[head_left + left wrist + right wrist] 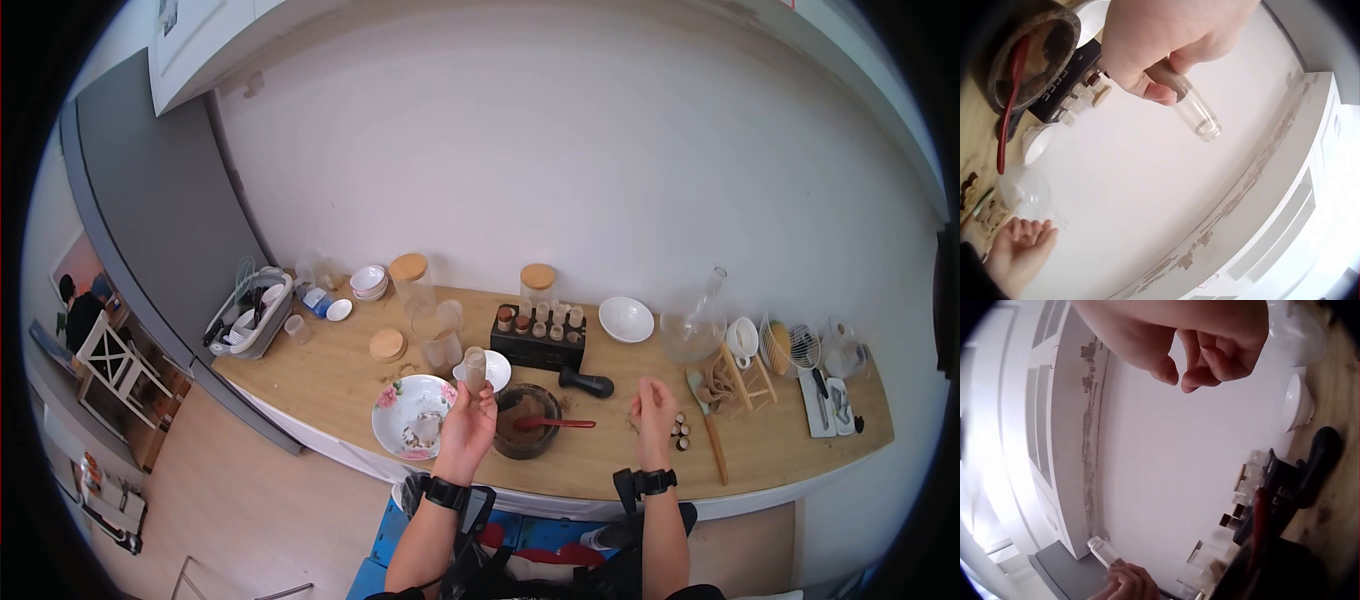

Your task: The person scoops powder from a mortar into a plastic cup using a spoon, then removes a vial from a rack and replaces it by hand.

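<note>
My left hand (467, 425) grips a small glass vial (475, 369) upright, its mouth uncovered at the top. Brown powder fills its lower part in the left wrist view, and the fingers hide the base. Below and beside this hand are a flowered bowl (389, 424) and a dark stone mortar (513, 455) holding brown powder and a red spoon (560, 423). Over the right part of the counter, my right hand (655, 412) hangs with loosely curled fingers and nothing between them. Several small corks (682, 430) lie just right of it.
Behind the mortar stands a black rack (535, 350) of several vials, some corked. A black-handled pestle (588, 383), white bowl (626, 320), glass flask (690, 325) and wooden spoon (714, 440) lie to the right. Glass jars (412, 285) and a dish basin (270, 335) stand left.
</note>
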{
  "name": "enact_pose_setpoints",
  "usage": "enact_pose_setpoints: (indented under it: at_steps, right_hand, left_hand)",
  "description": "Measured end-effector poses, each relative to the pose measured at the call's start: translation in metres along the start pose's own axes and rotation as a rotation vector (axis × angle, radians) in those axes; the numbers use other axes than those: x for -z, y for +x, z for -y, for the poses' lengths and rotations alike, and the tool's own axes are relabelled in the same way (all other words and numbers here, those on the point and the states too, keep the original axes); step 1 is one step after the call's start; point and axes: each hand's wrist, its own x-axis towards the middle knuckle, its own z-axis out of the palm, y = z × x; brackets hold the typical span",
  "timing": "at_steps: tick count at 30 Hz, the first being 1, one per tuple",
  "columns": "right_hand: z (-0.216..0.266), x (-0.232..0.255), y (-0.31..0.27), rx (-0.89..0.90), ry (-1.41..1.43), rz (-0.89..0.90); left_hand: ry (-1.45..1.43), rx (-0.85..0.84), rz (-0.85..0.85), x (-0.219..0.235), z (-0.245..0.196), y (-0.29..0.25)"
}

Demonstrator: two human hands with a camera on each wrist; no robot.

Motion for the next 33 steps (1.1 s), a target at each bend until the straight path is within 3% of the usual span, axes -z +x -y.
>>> enact_pose_setpoints:
  at_steps: [3, 8, 11, 13, 15, 16, 18, 22, 25, 28, 33]
  right_hand:
    - [-0.066, 0.022, 0.007, -0.131, -0.171, 0.009]
    - [-0.143, 0.031, 0.013, -0.160, -0.316, 0.096]
    - [-0.164, 0.035, 0.011, -0.147, -0.343, 0.103]
    - [-0.166, 0.034, 0.010, -0.159, -0.351, 0.108]
    - [-0.159, 0.035, 0.005, -0.111, -0.406, 0.144]
    - [-0.160, 0.034, 0.004, -0.117, -0.403, 0.139]
    - [-0.158, 0.032, 0.003, -0.108, -0.425, 0.133]
    - [-0.164, 0.034, 0.006, -0.053, -0.509, 0.139]
    - [-0.165, 0.035, 0.007, -0.104, -0.495, 0.167]
    - [-0.164, 0.034, 0.005, -0.113, -0.469, 0.181]
    - [-0.172, 0.035, 0.006, -0.101, -0.471, 0.190]
  left_hand:
    - [0.012, -0.038, -0.025, 0.016, -0.011, 0.007]
    - [0.165, -0.160, -0.075, 0.030, -0.055, 0.029]
    - [0.437, -0.492, -0.076, 0.023, -0.096, 0.048]
    - [0.534, -0.562, -0.091, 0.006, -0.115, 0.060]
    - [0.825, -0.764, -0.158, 0.001, -0.130, 0.074]
    - [0.832, -0.759, -0.158, -0.004, -0.135, 0.080]
    - [1.326, -0.875, -0.221, -0.014, -0.143, 0.090]
    - [1.543, -1.022, -0.161, -0.015, -0.148, 0.119]
    - [1.745, -1.079, -0.244, -0.011, -0.148, 0.133]
    - [1.748, -1.148, -0.295, -0.015, -0.142, 0.134]
    - [1.971, -1.053, -0.203, -0.014, -0.145, 0.137]
